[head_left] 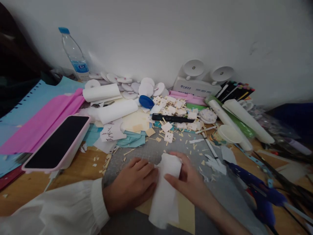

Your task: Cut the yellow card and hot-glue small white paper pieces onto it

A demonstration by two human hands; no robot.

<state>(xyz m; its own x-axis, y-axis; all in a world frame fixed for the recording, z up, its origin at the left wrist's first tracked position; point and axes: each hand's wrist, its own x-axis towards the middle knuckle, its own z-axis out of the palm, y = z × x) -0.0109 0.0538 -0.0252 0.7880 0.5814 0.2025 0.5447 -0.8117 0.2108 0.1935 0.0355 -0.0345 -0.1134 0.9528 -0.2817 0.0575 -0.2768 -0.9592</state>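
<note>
A white paper roll [165, 195] lies lengthwise in front of me, its near end toward the lower edge of the view. My right hand [187, 179] is closed round its right side, thumb on top and fingers behind. Against the roll's left side press the bent, closed fingers of my left hand [133, 186]; the fingertips are partly hidden. Under the roll is a tan sheet [187, 210], on a grey mat [151, 150] strewn with small paper scraps.
A phone [58, 140] lies left, near pink paper [41, 124]. White rolls [119, 111], a black pen [172, 118] and several small cut squares [168, 137] stand behind. A blue glue gun [256, 189] lies right. A bottle [75, 55] stands by the wall.
</note>
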